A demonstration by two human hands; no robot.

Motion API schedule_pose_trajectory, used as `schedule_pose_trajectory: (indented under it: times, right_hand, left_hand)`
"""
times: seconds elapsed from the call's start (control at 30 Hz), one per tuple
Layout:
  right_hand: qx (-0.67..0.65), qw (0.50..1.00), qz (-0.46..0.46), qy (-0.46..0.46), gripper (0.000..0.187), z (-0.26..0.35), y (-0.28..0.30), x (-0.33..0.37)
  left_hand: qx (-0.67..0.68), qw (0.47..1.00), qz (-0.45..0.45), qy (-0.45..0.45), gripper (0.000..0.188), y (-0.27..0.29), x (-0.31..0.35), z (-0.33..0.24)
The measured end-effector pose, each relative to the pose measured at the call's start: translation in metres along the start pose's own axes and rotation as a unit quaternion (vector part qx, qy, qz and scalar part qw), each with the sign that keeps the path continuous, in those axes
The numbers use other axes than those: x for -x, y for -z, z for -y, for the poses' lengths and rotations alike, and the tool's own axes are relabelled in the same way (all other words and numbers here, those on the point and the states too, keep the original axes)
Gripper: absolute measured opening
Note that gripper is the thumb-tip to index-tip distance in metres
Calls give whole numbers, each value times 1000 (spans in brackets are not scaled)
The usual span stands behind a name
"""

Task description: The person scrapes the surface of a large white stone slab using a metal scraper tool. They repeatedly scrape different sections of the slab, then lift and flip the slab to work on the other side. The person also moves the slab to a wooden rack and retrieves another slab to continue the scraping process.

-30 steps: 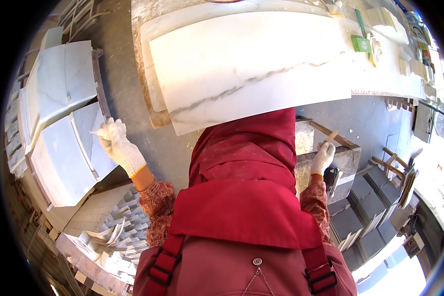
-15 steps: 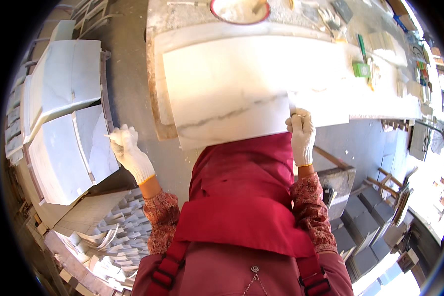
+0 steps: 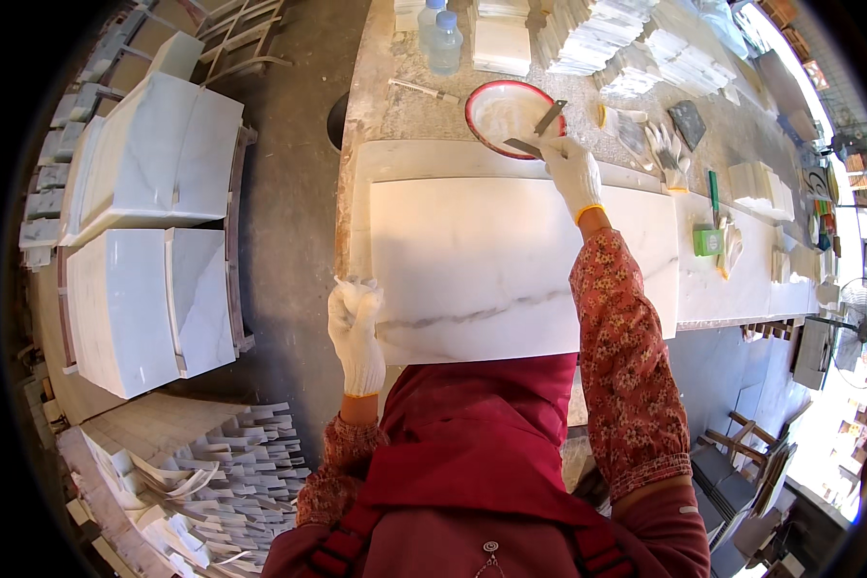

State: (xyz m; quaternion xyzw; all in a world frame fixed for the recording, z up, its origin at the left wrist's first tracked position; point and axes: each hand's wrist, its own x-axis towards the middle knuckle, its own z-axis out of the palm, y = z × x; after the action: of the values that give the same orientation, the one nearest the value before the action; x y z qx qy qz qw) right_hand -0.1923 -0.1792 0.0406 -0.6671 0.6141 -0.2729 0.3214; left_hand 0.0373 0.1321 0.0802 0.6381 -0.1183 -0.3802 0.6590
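A white marble slab point(image 3: 491, 246) with a grey vein lies flat on the table in front of me, near my red apron. My right hand point(image 3: 568, 173), in a white knit glove, reaches over the slab's far edge to a red-rimmed bowl point(image 3: 501, 111) of whitish material. Its fingers are closed on a dark, flat scraper blade point(image 3: 522, 148). A second dark strip point(image 3: 550, 117) crosses the bowl's right side; whether it is held too is unclear. My gloved left hand point(image 3: 356, 332) is closed beside the slab's left edge; what its fingers hold, if anything, is hidden.
Stacked white slabs point(image 3: 120, 308) stand at the left. Past the bowl are a water bottle point(image 3: 444, 46) and piles of white tiles point(image 3: 597, 34). Loose gloves point(image 3: 667, 154), a green box point(image 3: 707, 241) and a dark block point(image 3: 687, 123) lie on the right.
My right hand has moved from the slab's near edge forward to the bowl. My left hand has come right, to the slab's left edge. The view has shifted, showing more of the table's far side.
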Motion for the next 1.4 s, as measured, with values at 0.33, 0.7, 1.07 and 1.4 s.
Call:
schedule_pose_trajectory:
  times: [0.33, 0.7, 1.07, 1.4]
  right_hand:
    - [36, 999, 13, 12, 31, -7, -14, -19]
    - [-94, 995, -34, -12, 25, -24, 42, 45]
    - [-196, 954, -136, -183, 17, -75, 126, 239]
    - [-225, 924, -162, -263, 10, -95, 111, 360]
  left_hand:
    - [-28, 999, -16, -6, 44, 9, -8, -2]
    - [-18, 997, 70, -19, 28, -14, 0, 15]
    - [-70, 965, 239, 81, 45, -71, 39, 54]
    - [-266, 824, 468, -178, 32, -130, 54, 87]
